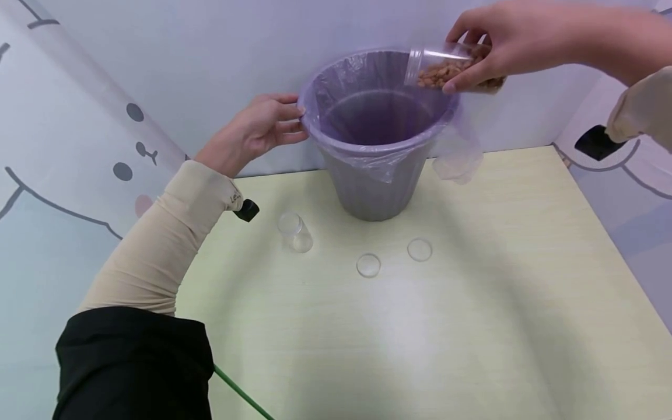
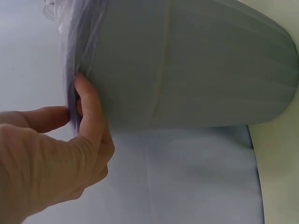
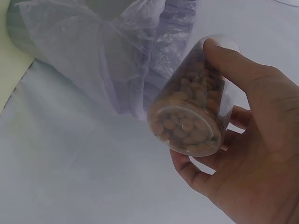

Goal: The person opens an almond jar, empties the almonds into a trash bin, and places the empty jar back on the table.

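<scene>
A grey trash can (image 1: 374, 175) stands at the back of the table, lined with a thin purple plastic bag (image 1: 385, 153) folded over its rim. My left hand (image 1: 265, 128) pinches the rim and bag on the left side; the left wrist view shows thumb and fingers on either side of the edge. Above the can's right rim, my right hand (image 1: 504, 46) holds a clear plastic jar (image 3: 194, 100) tipped nearly on its side. Its uncapped mouth points left over the can. Brown nuts (image 1: 446, 73), seemingly almonds, lie inside the jar.
A second clear jar (image 1: 295, 232) lies on the table at the left. Two round transparent lids (image 1: 368, 265) rest in front of the can. Behind the table rises a pale wall (image 1: 252, 52), and a green cord (image 1: 242, 393) crosses the near edge.
</scene>
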Tool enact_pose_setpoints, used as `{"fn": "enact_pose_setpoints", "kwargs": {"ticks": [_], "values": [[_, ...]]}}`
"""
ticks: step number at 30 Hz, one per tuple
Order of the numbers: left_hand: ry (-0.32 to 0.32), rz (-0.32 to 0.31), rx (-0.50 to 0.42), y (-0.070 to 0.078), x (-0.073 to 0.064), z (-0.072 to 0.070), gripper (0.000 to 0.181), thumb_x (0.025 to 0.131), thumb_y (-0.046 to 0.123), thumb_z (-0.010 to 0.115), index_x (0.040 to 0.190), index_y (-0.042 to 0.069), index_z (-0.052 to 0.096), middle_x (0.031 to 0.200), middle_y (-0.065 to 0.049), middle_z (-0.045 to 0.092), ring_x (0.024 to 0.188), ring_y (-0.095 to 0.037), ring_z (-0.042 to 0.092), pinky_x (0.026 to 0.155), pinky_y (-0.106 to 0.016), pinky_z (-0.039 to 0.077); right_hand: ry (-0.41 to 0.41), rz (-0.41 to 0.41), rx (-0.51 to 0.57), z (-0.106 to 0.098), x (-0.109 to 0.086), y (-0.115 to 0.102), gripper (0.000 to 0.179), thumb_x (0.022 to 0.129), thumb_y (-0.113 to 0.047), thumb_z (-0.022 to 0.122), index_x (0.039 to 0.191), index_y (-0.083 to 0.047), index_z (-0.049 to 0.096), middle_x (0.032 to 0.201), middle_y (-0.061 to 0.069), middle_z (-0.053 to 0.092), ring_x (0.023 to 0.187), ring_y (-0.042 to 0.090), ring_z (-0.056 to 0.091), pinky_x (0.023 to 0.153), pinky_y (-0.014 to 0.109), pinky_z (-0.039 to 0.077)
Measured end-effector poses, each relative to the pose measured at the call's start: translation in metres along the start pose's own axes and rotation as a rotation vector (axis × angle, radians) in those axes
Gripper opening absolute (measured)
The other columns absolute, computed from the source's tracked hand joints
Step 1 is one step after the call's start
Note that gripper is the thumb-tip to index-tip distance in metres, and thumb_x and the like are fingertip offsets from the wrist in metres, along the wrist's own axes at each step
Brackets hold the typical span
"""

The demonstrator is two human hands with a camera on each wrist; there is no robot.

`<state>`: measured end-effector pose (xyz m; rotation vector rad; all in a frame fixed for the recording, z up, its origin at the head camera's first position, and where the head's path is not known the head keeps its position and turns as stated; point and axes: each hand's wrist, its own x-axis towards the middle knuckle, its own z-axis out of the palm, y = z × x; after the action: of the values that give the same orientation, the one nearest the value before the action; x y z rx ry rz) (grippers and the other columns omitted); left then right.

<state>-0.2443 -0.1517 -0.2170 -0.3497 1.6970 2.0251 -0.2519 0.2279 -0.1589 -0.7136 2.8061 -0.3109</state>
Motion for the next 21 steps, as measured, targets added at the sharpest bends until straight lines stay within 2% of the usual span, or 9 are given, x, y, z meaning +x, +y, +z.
{"fn": "enact_pose_setpoints", "kwargs": {"ticks": [6,12,21], "values": [[-0.009,0.012,-0.001,-0.002,0.001,0.002,0.060,0.091,-0.003,0.064,0.145,0.016,0.048,0.120,-0.009,0.063,0.099,-0.022,0.068,0.084,-0.033,0.060,-0.018,0.007,-0.024,0.000,0.006,0.005,0.068,0.095,-0.036,0.064,0.146,-0.003,0.034,0.132,0.025,0.044,0.103,0.035,0.051,0.060,0.008,0.046],[-0.019,0.021,-0.007,-0.002,0.004,0.005,0.060,0.092,-0.003,0.063,0.146,0.015,0.047,0.117,-0.010,0.062,0.093,-0.022,0.069,0.078,-0.032,0.060,-0.005,0.002,-0.101,0.000,0.008,0.006,0.070,0.093,-0.037,0.066,0.145,-0.001,0.037,0.129,0.026,0.045,0.103,0.038,0.048,0.059,0.007,0.041],[-0.017,0.018,-0.018,-0.002,0.012,0.005,0.058,0.093,-0.005,0.061,0.146,0.014,0.047,0.113,-0.011,0.062,0.089,-0.022,0.069,0.077,-0.031,0.060,-0.008,0.004,-0.199,0.001,0.012,0.007,0.074,0.091,-0.044,0.068,0.144,-0.002,0.039,0.122,0.026,0.049,0.098,0.037,0.049,0.060,0.017,0.045]]}}
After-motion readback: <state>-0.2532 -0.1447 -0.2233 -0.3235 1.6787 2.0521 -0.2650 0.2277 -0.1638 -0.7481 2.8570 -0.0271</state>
